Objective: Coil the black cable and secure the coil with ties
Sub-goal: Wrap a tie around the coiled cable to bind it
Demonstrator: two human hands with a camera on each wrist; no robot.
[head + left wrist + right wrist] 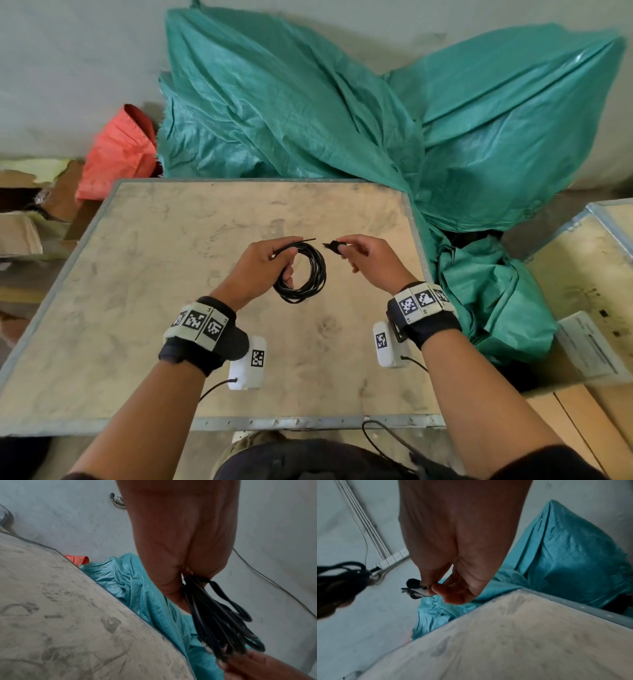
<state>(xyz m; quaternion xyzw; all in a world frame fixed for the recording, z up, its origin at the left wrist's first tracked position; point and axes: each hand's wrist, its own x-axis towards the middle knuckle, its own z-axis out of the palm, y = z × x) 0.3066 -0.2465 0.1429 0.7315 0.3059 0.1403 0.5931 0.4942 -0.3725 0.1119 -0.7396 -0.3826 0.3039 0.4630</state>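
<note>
Coil of black cable [301,274] hangs above the counter [137,291], my left grip [265,265] clamped round its loops to stop unwinding; right grip [363,255] pinches a tie [334,246] just beside it, ready for binding.

Black cable [301,274] coil, a black tie [334,246], a dusty beige surface [171,274] smudged grey, shiny teal tarp [308,102] behind, a coral-red bag [116,154], black-and-white checker-coded wristbands [198,323].
</note>
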